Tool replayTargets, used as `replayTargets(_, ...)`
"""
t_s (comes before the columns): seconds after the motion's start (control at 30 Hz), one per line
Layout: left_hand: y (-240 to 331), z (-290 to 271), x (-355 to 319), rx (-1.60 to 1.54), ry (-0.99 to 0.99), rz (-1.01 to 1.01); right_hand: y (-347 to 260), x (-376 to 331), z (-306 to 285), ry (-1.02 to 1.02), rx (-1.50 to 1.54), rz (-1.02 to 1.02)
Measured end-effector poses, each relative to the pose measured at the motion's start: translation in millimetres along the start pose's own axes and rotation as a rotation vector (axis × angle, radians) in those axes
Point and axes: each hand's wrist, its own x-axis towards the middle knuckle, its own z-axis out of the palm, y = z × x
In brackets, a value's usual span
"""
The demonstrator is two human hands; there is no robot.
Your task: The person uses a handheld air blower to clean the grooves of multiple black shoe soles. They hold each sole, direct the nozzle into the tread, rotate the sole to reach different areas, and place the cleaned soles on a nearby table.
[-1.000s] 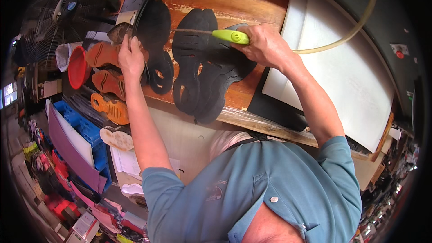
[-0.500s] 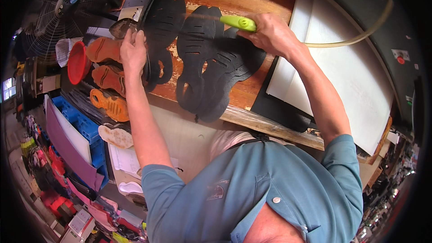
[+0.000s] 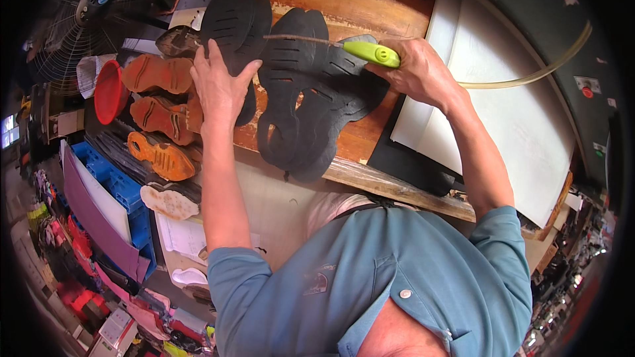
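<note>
My left hand (image 3: 217, 86) lies flat with spread fingers on a black shoe upper piece (image 3: 233, 23) on the wooden bench (image 3: 370, 135). Just right of it lie other flat black shoe upper pieces (image 3: 304, 99), overlapping one another. My right hand (image 3: 418, 71) grips a brush with a lime-green handle (image 3: 370, 52). Its thin shaft reaches left over the black pieces toward my left hand.
A pale hose (image 3: 529, 76) curves away behind my right hand over a white board (image 3: 522, 132). Orange shoe soles (image 3: 159, 116), a red bowl (image 3: 108, 91) and a fan (image 3: 79, 20) stand left of the bench. A blue crate (image 3: 119, 188) sits below.
My left hand has gone from gripping the edge of the black piece to pressing flat on it. The brush tip has moved left across the pieces, closer to my left hand.
</note>
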Motion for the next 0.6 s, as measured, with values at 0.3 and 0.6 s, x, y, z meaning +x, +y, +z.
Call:
replayTargets(0.3, -2, -11, 2, -0.068, 0.012, 0.009, 10, -19, -18, -0.06, -0.045, 0.094)
replayTargets(0.6, 10, 5, 5, 0.221, 0.022, 0.066, 14, -35, -16, -0.115, -0.104, 0.094)
